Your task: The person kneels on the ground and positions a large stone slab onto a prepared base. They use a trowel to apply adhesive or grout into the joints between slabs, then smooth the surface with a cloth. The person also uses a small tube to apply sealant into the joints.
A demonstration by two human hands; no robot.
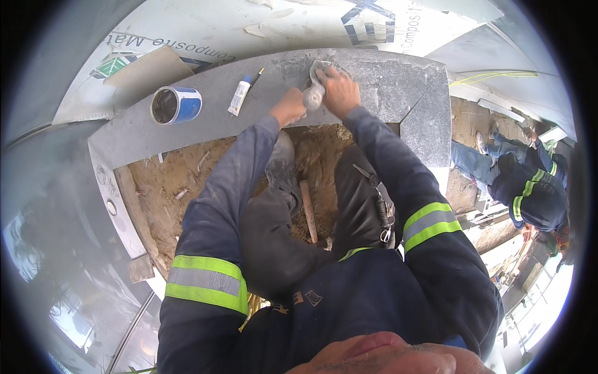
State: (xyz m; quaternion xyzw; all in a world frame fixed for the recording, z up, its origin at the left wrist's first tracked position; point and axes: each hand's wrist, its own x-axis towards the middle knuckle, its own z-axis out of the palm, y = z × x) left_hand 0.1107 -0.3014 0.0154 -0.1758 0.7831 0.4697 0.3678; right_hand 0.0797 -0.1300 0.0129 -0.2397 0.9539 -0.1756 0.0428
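Observation:
Both my hands are at the far part of the dark grey stone slab. My right hand (339, 93) is closed on a dusty pale grey object (314, 95) with a rounded body, too unclear to name exactly, its fingers over the top end. My left hand (288, 106) is closed at the object's lower left side. Left of my hands lie a white tube (238, 96) with a blue cap and a thin yellow-and-black stick (258, 77). Farther left stands an open blue-and-white can (187, 106) with dark contents. The grey slab (398, 75) shows a dark seam at the right.
My legs are over a sandy dirt floor (187, 181) with a wooden stick (308, 212). White printed boards (299, 25) stand behind the slab, with a tan offcut (149, 68). Glossy panels (62, 249) line the left. A co-worker (529, 187) in reflective-striped dark clothing is at the right.

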